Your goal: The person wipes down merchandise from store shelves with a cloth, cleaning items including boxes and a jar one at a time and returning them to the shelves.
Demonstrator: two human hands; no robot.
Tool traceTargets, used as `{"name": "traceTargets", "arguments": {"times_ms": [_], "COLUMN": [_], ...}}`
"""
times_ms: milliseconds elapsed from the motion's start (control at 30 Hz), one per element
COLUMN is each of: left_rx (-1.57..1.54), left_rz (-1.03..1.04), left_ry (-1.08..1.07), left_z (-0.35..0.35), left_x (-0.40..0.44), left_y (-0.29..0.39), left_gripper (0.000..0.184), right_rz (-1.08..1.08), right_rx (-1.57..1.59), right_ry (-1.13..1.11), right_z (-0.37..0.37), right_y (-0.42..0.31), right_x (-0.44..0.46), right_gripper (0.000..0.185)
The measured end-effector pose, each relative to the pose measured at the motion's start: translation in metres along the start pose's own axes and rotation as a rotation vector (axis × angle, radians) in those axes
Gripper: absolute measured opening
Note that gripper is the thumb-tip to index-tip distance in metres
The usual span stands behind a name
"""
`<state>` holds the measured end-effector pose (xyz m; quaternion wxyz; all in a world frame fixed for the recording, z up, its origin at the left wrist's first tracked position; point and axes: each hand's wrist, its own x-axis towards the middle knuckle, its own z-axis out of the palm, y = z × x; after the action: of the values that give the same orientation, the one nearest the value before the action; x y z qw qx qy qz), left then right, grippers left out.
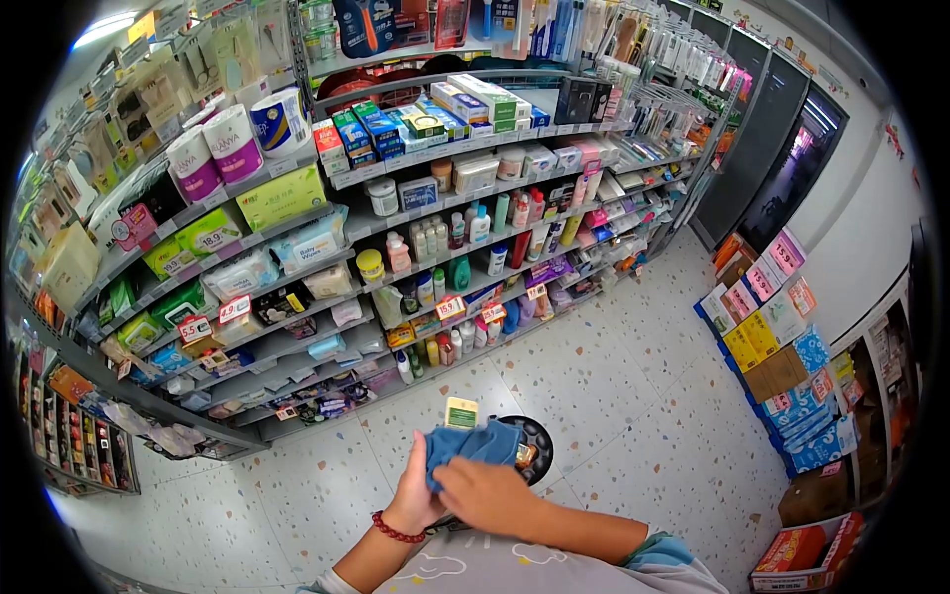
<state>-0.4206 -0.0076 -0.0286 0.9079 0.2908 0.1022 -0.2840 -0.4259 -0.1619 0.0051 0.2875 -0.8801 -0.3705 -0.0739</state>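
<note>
A blue cloth [473,445] is bunched between my two hands in front of my body. My left hand [411,487] grips it from the left side, with a red beaded bracelet on the wrist. My right hand [485,495] lies over the cloth's near side, its fingers curled against the fabric. Beyond the cloth's far edge sticks up a small pale-yellow package [462,412] with a green label; its lower part is hidden. Below and to the right is a round black object with holes [539,445], partly covered by my hands and the cloth.
Store shelves [440,213] curve across the front and left, filled with bottles, boxes, wipes and tissue rolls [235,144]. Stacked cartons [777,346] stand on the right, near a dark doorway [792,158]. Speckled tile floor [633,396] lies between. A red box [807,549] sits at lower right.
</note>
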Motion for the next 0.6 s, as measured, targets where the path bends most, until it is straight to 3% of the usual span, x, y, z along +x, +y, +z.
{"name": "traceTargets", "arguments": {"times_ms": [33,267,333,400,533,600], "left_rx": [0.008,0.001,0.001,0.213,0.291,0.264], "left_rz": [0.05,0.117,0.107,0.084,0.051,0.032], "left_ry": [0.12,0.175,0.125,0.028,0.074,-0.031], "left_z": [0.016,0.01,0.014,0.009,0.014,0.001], "left_x": [-0.005,-0.007,-0.009,-0.014,-0.016,-0.014], "left_y": [0.007,-0.004,-0.004,-0.006,-0.007,-0.001], "left_gripper": [0.069,0.069,0.07,0.074,0.08,0.079], "right_rz": [-0.014,-0.036,0.003,0.273,0.348,0.228], "right_rx": [-0.001,0.006,-0.009,0.001,0.021,-0.107], "right_ry": [-0.004,0.021,0.03,0.018,0.107,-0.039], "right_z": [0.002,0.0,-0.003,-0.004,-0.01,0.002], "right_y": [-0.005,0.019,0.028,0.042,0.047,0.03], "right_x": [-0.005,-0.016,-0.01,-0.002,0.019,0.014], "right_gripper": [0.03,0.032,0.032,0.025,0.023,0.024]}}
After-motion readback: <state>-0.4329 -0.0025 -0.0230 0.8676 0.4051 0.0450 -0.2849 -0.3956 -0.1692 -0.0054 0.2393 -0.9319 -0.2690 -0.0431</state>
